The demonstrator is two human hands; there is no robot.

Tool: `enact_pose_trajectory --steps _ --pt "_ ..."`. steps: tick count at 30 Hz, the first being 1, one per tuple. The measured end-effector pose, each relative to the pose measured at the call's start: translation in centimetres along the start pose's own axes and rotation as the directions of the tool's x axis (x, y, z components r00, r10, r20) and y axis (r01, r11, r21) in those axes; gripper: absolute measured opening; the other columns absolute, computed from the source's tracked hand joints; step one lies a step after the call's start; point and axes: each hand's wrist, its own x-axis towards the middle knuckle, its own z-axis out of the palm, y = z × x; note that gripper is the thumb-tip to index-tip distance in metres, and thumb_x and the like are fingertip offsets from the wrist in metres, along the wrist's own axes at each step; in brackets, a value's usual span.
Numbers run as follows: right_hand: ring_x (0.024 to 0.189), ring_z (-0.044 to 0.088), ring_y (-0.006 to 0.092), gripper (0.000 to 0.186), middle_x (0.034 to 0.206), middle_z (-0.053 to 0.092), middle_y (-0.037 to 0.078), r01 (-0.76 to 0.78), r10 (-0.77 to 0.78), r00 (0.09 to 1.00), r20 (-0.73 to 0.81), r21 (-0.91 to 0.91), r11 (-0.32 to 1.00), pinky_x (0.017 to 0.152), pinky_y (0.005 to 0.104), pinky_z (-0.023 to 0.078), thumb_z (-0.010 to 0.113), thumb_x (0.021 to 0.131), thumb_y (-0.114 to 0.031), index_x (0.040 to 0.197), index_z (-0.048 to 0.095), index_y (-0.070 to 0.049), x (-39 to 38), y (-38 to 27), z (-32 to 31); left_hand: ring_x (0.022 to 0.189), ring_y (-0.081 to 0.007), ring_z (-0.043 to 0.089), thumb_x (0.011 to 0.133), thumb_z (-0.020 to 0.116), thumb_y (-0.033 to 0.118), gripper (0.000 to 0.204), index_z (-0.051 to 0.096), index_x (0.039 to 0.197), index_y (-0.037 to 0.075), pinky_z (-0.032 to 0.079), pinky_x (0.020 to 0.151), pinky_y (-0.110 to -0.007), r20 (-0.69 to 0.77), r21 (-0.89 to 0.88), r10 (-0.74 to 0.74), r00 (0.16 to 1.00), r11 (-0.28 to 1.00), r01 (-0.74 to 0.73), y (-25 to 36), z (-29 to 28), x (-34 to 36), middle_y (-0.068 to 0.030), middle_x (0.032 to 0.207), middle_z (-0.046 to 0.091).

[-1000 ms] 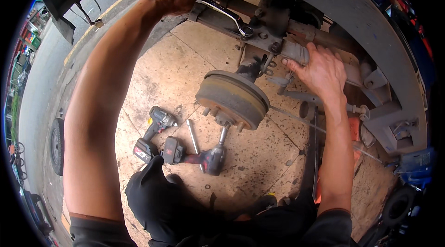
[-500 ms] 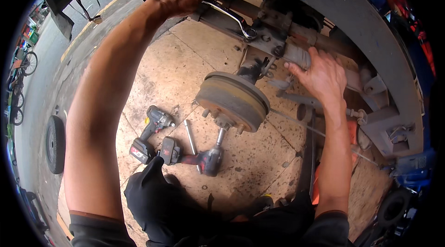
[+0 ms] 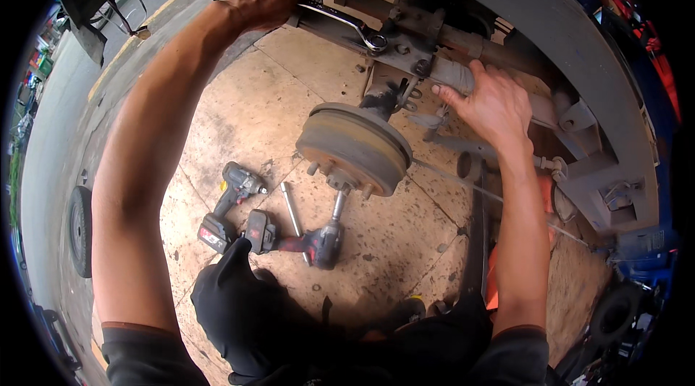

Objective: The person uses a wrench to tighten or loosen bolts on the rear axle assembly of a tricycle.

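My left hand (image 3: 266, 1) is closed around the handle end of a shiny ring spanner (image 3: 334, 15) at the upper left. The spanner's free ring end lies over the dark axle and spring clamp (image 3: 405, 49). My right hand (image 3: 498, 105) wraps over a grey leaf spring (image 3: 452, 76), thumb on the near side and fingers curled over the top. Below and between my arms sits a rusty brake drum (image 3: 355, 148) with wheel studs on its face. What the spanner's far end under my left hand touches is hidden.
On the stained floor lie two cordless impact wrenches, one grey (image 3: 242, 182) and one dark red (image 3: 326, 245) with a long socket, beside a metal bar (image 3: 291, 208). A wheel (image 3: 81, 230) stands at left. The grey vehicle body (image 3: 521, 31) curves overhead at right.
My left hand has drawn slightly left and toward me, swinging the spanner handle a little. My right hand keeps its place on the leaf spring. The whole view has shifted slightly.
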Motion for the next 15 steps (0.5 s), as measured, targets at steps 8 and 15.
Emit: enact_pose_trajectory --steps 8,15 --pt "0.098 0.064 0.0325 0.08 0.092 0.07 0.016 0.008 -0.01 0.998 0.07 0.024 1.0 0.091 0.0446 0.045 0.058 0.078 -0.07 0.118 0.062 -0.002 0.2 0.2 -0.1 0.08 -0.0355 0.068 0.086 0.045 0.007 0.016 0.06 0.088 0.002 0.052 0.076 -0.046 0.011 -0.027 -0.106 0.994 0.994 0.106 1.4 -1.3 -1.6 -0.023 0.078 0.066" --pt "0.096 0.066 0.0309 0.073 0.094 0.071 0.016 0.011 -0.015 0.996 0.087 0.052 0.999 0.089 0.0429 0.046 0.06 0.079 -0.067 0.112 0.065 -0.002 0.0 0.2 -0.7 0.08 -0.0358 0.069 0.086 0.043 0.009 0.019 0.061 0.083 0.002 0.053 0.077 -0.045 0.001 0.046 -0.147 0.989 0.988 0.147 2.7 -3.1 -3.4 -0.0211 0.077 0.068"
